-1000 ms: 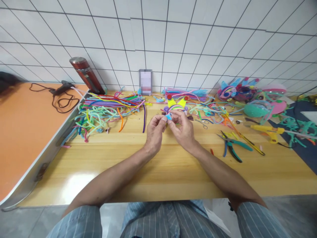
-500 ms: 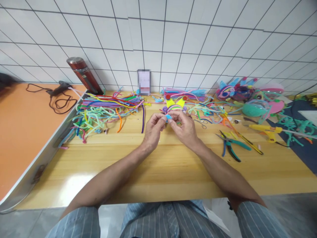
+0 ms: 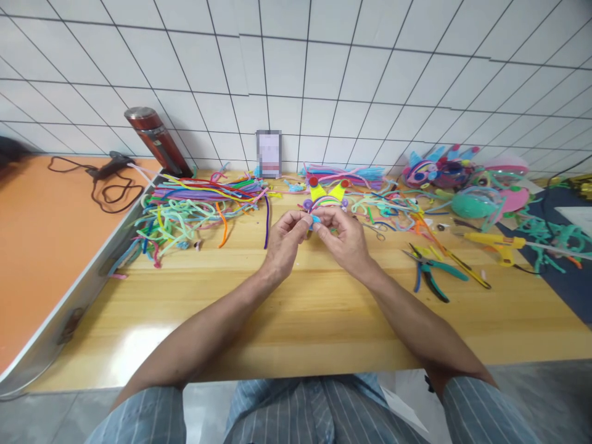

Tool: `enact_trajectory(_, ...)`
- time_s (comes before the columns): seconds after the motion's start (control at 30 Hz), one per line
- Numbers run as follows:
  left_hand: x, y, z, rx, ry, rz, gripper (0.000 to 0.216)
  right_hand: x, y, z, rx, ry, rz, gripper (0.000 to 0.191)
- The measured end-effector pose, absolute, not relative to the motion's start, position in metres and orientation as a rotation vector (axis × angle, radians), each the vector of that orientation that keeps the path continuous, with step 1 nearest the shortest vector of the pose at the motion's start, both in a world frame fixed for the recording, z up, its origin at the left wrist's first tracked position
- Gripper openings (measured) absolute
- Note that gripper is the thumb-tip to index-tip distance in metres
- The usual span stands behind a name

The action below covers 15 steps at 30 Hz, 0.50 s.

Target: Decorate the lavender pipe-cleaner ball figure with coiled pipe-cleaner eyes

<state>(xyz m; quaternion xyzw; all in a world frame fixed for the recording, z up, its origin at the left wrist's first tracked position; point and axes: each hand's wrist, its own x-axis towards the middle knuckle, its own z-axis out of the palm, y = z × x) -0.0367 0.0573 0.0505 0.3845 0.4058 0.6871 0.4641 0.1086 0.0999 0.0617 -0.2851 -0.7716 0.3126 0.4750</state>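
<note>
Over the middle of the table, my left hand [image 3: 284, 243] and my right hand [image 3: 343, 239] meet almost fingertip to fingertip. Pinched between them is a small curled piece of blue pipe cleaner [image 3: 316, 220], mostly covered by the fingers. Just behind the hands lies a pipe-cleaner figure with two yellow, red-tipped points [image 3: 319, 190], a striped arch and purple balls at its sides; its lower part is hidden. Beyond my right hand, small scissors [image 3: 380, 234] rest on the wood.
Bundled pipe cleaners [image 3: 208, 189] and tangled green ones [image 3: 173, 219] fill the left back. A red flask [image 3: 160, 142] and a phone [image 3: 269, 154] stand by the wall. To the right lie pliers [image 3: 432, 271], a yellow cutter [image 3: 469, 269], a glue gun [image 3: 497, 240] and finished-looking balloon-like shapes [image 3: 478, 200].
Both hands stay in nearly the same place. The blue piece has turned slightly between the fingertips, and less of it shows now.
</note>
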Motion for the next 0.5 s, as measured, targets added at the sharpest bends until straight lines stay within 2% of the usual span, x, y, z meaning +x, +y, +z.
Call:
enact_trajectory(0.27,-0.030,0.049,0.053,0.781,0.950,1.773,0.029,0.103,0.091,0.058,-0.719,-1.861,0.523,0.013)
enact_trajectory(0.5,-0.027,0.050,0.050,0.719,0.946,1.754,0.033,0.100,0.089,0.052,-0.703,-1.804,0.570,0.013)
